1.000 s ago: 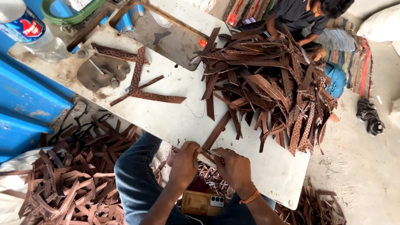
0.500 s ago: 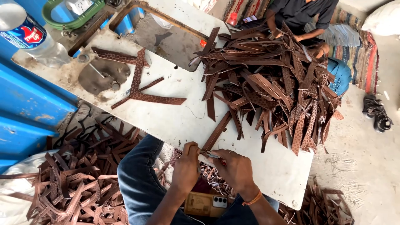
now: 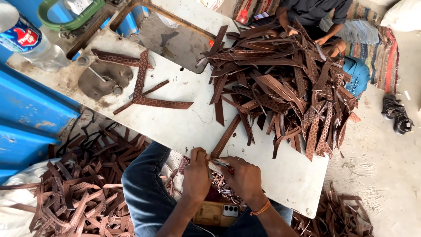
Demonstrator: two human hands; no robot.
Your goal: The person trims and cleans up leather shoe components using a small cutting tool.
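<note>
Head view: at the near edge of the white table (image 3: 175, 127), the left hand (image 3: 196, 174) pinches the lower end of a brown leather strip (image 3: 225, 137) — fingers clenched on it. The right hand (image 3: 243, 177) grips a small tool (image 3: 220, 163) against that same end. The strip runs up toward the heaped strap pile (image 3: 285, 83); bare tabletop lies left of it — more strips (image 3: 66, 193) litter the floor.

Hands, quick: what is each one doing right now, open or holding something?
Left hand: closed, pinching the near end of a brown leather strip.
Right hand: closed on a small tool at the strip's end; what kind cannot be told.
</note>
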